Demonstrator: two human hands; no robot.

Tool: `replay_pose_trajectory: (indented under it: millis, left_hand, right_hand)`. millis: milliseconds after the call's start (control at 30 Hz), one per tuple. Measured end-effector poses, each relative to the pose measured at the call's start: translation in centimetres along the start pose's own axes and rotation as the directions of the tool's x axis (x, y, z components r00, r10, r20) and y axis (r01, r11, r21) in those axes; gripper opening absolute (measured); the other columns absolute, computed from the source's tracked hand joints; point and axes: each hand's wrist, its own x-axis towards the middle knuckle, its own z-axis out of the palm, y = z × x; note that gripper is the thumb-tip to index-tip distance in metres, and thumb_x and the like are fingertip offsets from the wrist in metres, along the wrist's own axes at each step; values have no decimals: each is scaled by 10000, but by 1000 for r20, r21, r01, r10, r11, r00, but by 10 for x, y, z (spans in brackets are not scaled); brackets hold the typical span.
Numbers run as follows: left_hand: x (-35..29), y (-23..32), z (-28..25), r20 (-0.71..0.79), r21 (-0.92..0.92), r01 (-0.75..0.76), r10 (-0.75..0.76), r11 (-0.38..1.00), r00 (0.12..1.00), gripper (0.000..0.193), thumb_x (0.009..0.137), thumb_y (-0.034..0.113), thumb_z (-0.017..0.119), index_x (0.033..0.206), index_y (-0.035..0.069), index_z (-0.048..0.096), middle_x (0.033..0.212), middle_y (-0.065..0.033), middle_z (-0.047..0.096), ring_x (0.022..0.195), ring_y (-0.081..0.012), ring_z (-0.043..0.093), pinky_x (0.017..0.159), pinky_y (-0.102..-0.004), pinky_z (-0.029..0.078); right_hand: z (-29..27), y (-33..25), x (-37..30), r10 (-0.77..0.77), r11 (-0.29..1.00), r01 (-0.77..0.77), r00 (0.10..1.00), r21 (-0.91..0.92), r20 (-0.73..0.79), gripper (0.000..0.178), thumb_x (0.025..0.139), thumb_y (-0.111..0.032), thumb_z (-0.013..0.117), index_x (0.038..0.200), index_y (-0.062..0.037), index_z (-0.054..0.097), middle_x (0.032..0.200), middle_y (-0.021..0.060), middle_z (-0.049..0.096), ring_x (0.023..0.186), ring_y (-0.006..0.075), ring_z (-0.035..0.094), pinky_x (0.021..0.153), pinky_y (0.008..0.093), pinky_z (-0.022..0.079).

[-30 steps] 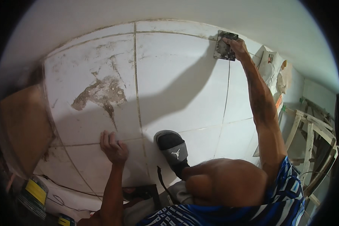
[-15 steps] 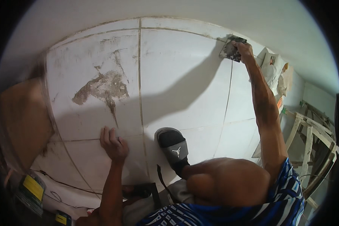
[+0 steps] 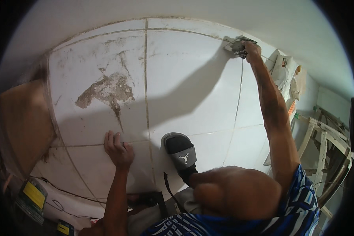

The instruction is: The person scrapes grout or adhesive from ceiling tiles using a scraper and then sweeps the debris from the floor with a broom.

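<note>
My right hand is stretched out to the far right, closed on a flat, dark, square scraper smeared with pale paste. The scraper sits tilted at the joint between white floor tiles, near the foot of the far wall. Over on the left, my left hand rests its fingertips on a tile beside a joint line, holding nothing. Beyond it lies a smeared patch of grey-brown paste. My arm's shadow runs across the middle tiles.
My sandalled foot stands on the tiles between my hands. A brown board is at the left, with a cable and yellow-labelled packs below it. White sacks and a wooden trestle stand at the right.
My right hand has shifted slightly left and away from me with the scraper, which now lies at a flatter angle. My left hand has stayed in place.
</note>
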Motion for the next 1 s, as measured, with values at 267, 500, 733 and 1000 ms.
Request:
replay_pose_trajectory:
  millis: [267,500,733,1000]
  left_hand:
    - [-3,-8,-5,29,15,4,-4,1000,1000,419,870,156,464,1264,23,413,1355,-200,376,1268,-415,351,1051,-521,276]
    - [-3,-6,-7,6,20,-5,5,1000,1000,425,846,131,476,1255,29,427,1299,-200,422,1235,-408,396,1033,-523,311]
    - [2,-3,-3,-4,31,-7,7,999,1000,426,846,140,485,1253,32,428,1310,-204,417,1229,-410,401,1028,-528,322]
    - [1,-3,-6,6,28,-8,8,1000,1000,411,867,155,473,1249,8,431,1304,-208,416,1222,-412,404,1021,-535,328]
  right_hand:
    - [37,-13,-8,58,998,-56,984,15,-169,181,784,-130,695,819,35,629,747,92,623,623,178,610,521,321,483]
    - [16,-1,11,50,996,-65,976,-63,-213,154,781,-83,687,867,35,639,762,94,618,602,202,615,506,324,497]
    - [-10,5,41,-73,995,67,995,-77,-68,154,782,-45,674,883,58,619,801,99,621,653,209,627,545,332,516]
    - [5,1,19,74,997,-72,990,17,-122,248,782,-96,680,899,111,607,831,135,629,686,225,628,615,355,514]
